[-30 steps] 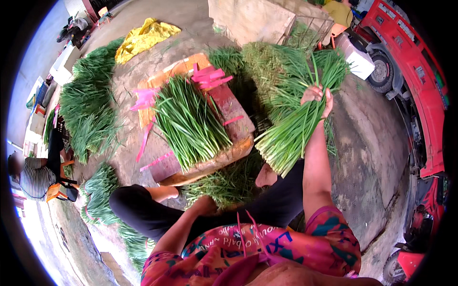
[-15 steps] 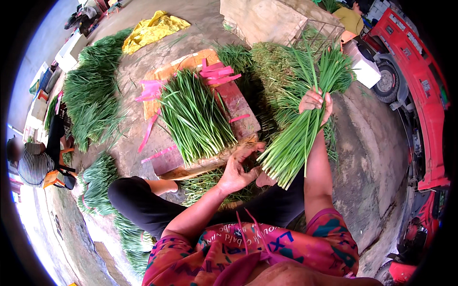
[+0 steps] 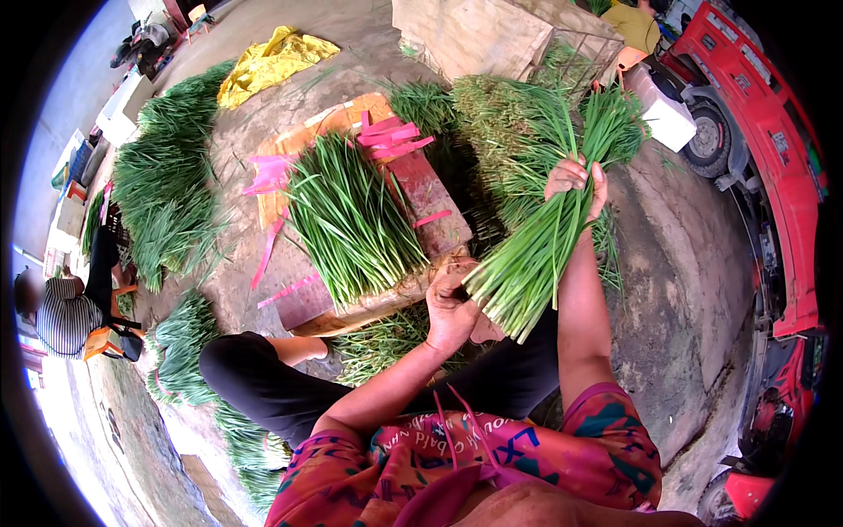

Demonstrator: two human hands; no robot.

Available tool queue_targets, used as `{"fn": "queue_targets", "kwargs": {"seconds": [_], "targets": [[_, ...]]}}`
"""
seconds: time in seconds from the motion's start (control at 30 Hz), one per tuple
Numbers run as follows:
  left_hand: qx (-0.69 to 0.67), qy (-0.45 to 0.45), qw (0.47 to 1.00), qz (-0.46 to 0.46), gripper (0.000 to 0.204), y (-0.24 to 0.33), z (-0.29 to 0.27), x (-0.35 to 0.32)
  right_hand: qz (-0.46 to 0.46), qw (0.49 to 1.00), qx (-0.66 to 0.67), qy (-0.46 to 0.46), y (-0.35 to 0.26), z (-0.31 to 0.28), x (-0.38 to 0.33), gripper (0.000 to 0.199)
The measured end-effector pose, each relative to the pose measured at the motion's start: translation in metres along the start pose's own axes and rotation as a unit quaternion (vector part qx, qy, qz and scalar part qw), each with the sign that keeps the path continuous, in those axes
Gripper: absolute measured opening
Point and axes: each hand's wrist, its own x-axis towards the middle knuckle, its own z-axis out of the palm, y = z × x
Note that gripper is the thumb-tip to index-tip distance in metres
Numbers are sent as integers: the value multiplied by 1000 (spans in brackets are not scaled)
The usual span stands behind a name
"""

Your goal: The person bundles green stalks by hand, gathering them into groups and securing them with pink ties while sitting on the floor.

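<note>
My right hand (image 3: 575, 186), raised at the right, is wrapped round a loose bunch of green chives (image 3: 536, 255). The pale stem ends slant down toward my lap, and the leaf tips point up and away. At those stem ends is my left hand (image 3: 450, 309), its fingers curled in and its thumb against the lowest stems; the fingertips are partly hidden. Just beyond my left hand, a thick pile of chives (image 3: 351, 220) lies on a low reddish board (image 3: 443, 198), stem ends toward me.
Pink strips (image 3: 391, 136) lie on the board. Chive heaps (image 3: 167, 176) cover the floor at left, where a person in a striped shirt (image 3: 66, 318) sits. Loose trimmings (image 3: 496, 123) are piled at right, near a white box (image 3: 663, 114) and a red vehicle (image 3: 755, 158).
My left hand has moved right and up to the stem ends, its fingers curling in from a more spread pose. The bunch in my right hand has shifted slightly left.
</note>
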Motion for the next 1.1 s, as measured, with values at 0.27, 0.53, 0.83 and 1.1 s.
{"fn": "queue_targets", "kwargs": {"seconds": [0.27, 0.53, 0.83, 1.1], "targets": [[-35, -33, 999, 9, 22, 15, 13, 6, -2, 998, 54, 20, -7, -5, -3, 18], [101, -33, 989, 102, 22, 16, 15, 22, -47, 995, 62, 60, -7, -4, -2, 17], [-180, -61, 966, -178, 20, 14, -14, 23, -77, 994, 33, 75, -16, -7, -5, 18], [-209, -41, 946, -243, 15, 26, -49, 9, -18, 999, -20, 32, -17, -4, -5, 18]]}}
